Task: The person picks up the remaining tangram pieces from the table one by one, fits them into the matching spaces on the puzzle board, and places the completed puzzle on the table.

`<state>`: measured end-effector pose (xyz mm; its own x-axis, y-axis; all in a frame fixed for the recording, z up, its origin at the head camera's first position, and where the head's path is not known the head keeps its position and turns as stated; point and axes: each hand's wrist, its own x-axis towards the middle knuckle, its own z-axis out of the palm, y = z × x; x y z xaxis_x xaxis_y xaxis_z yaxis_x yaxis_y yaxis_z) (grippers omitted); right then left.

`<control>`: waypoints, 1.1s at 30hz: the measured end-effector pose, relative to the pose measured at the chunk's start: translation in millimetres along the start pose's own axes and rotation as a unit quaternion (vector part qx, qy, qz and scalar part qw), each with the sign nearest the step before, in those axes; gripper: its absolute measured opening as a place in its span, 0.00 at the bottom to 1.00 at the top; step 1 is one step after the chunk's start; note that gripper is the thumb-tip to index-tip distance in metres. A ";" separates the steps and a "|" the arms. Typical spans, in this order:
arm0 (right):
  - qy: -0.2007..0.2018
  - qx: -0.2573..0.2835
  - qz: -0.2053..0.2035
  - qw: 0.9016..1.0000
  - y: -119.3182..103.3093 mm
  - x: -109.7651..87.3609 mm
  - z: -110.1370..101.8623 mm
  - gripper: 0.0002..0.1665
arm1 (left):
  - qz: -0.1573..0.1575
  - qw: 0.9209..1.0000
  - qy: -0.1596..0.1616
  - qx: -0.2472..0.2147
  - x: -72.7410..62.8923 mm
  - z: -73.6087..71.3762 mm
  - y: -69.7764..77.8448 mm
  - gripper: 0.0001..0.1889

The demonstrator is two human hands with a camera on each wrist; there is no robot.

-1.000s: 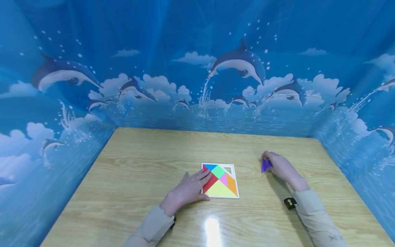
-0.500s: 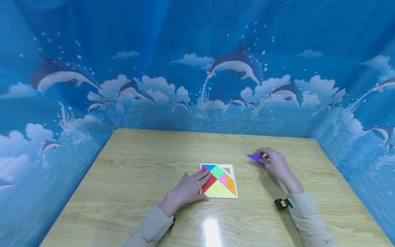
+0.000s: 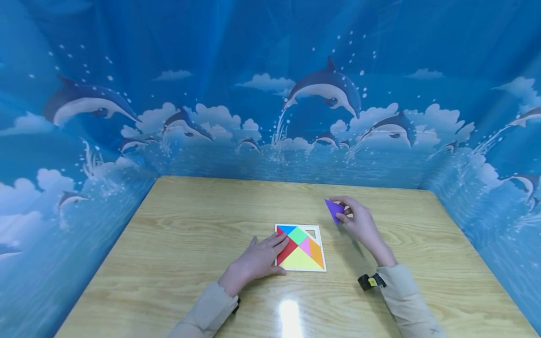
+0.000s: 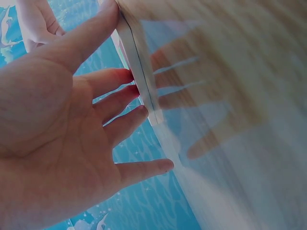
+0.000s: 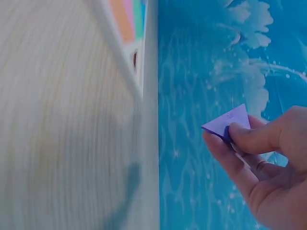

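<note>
A square tangram board (image 3: 301,269) with a white frame lies on the table, filled with red, blue, green, pink, orange and yellow pieces. Its top right corner is bare of a coloured piece and shows a small cut-out hole (image 3: 312,233). My left hand (image 3: 258,259) rests with spread, straight fingers on the board's left side, over the red piece (image 3: 288,251); in the left wrist view its fingertips (image 4: 139,111) touch the board's edge. My right hand (image 3: 359,223) pinches a purple triangle tangram piece (image 3: 334,210) between thumb and fingers, raised above the table, beyond the board's upper right.
The wood-grain table (image 3: 203,211) extends around the board. A blue curtain (image 3: 236,159) printed with dolphins and clouds stands along its back and sides. A glare spot (image 3: 290,317) shines near the front. Each wrist wears a dark strap, the right one with a small device (image 3: 370,281).
My right hand has moved left and toward the board with the purple triangle, which has turned in the fingers. My left hand has stayed on the board.
</note>
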<state>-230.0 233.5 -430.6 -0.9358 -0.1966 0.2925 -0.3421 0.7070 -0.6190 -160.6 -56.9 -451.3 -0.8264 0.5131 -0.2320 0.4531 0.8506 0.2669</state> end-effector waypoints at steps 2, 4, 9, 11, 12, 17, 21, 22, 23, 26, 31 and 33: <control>-0.007 0.014 0.005 1.000 -4.8 0.4 4.7 0.28 | -0.001 1.000 -0.001 -0.001 0.3 0.3 0.1 0.45; -0.013 0.026 0.010 1.000 -7.8 0.9 10.0 0.28 | -0.002 1.000 -0.002 -0.001 0.5 0.2 0.1 0.45; -0.021 0.050 0.017 0.998 -13.0 0.9 22.6 0.28 | -0.004 1.000 -0.005 -0.004 0.4 -0.2 0.7 0.45; -0.021 0.057 0.020 0.998 -14.9 0.2 26.9 0.28 | -0.003 1.000 -0.005 -0.006 0.0 -0.6 0.9 0.45; -0.023 0.058 0.021 0.998 -15.6 -0.2 28.9 0.28 | -0.003 1.000 -0.005 -0.008 -0.2 -0.7 1.1 0.45; -0.046 0.049 0.024 0.997 -17.7 -1.8 37.4 0.27 | 0.002 1.000 -0.001 -0.011 -1.5 -2.3 1.1 0.45; -0.063 0.040 0.031 0.997 -17.2 -3.2 43.1 0.27 | 0.005 1.000 0.000 -0.011 -1.8 -2.3 0.7 0.45; -0.065 0.035 0.031 0.997 -16.7 -3.5 44.4 0.27 | 0.005 1.000 0.001 -0.012 -1.7 -2.5 0.6 0.45; -0.066 0.031 0.033 0.997 -16.5 -3.7 45.3 0.27 | 0.005 1.000 0.001 -0.012 -1.6 -2.6 0.5 0.45; -0.069 0.020 0.036 0.997 -16.1 -4.5 46.4 0.27 | 0.004 1.000 -0.001 -0.013 -1.0 -2.6 0.3 0.44; -0.065 0.006 0.038 0.997 -15.8 -4.3 46.9 0.26 | 0.002 1.000 -0.001 -0.013 -1.0 -2.4 0.6 0.44; -0.065 0.000 0.035 0.997 -15.1 -4.0 47.4 0.26 | 0.000 1.000 -0.002 -0.013 -0.9 -1.9 0.8 0.45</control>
<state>-225.1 191.4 -456.9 -0.9605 -0.2329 0.1525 -0.2758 0.7223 -0.6342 -160.2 -57.0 -449.1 -0.8246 0.5143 -0.2356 0.4448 0.8468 0.2916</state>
